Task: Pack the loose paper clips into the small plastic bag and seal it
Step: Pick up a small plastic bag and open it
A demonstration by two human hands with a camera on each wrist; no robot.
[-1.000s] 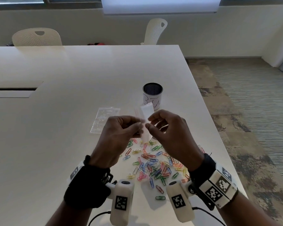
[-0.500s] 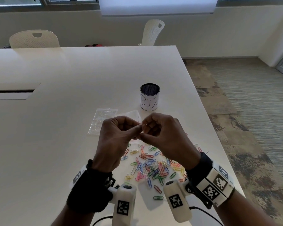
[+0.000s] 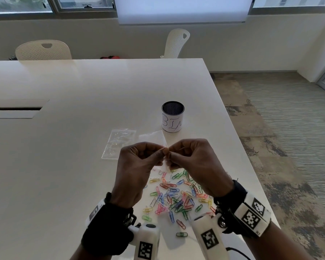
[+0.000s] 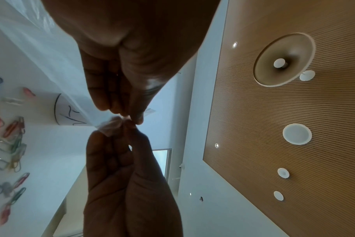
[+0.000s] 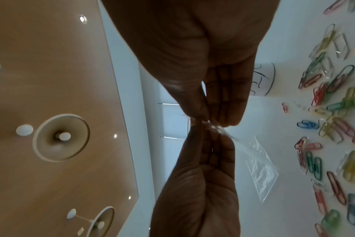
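A small clear plastic bag (image 3: 154, 137) is held over the table, its body stretching away from me. My left hand (image 3: 162, 152) and right hand (image 3: 170, 155) meet fingertip to fingertip and both pinch the bag's near edge. The left wrist view shows the bag (image 4: 109, 126) crumpled between the thumbs and fingers of both hands. In the right wrist view the bag (image 5: 233, 139) trails away from the pinch. Several coloured paper clips (image 3: 176, 196) lie loose on the white table (image 3: 64, 166), under and in front of my hands. I cannot tell whether the bag's mouth is open.
A second clear bag (image 3: 118, 143) lies flat on the table left of my hands. A mesh cup (image 3: 172, 119) with a handwritten label stands behind them. The table's right edge (image 3: 242, 147) is close by. Two white chairs (image 3: 43, 50) stand at the far side.
The bag stood upright between my fingers a second ago; now it lies tipped away from me. My fingertips have drawn together on its near edge.
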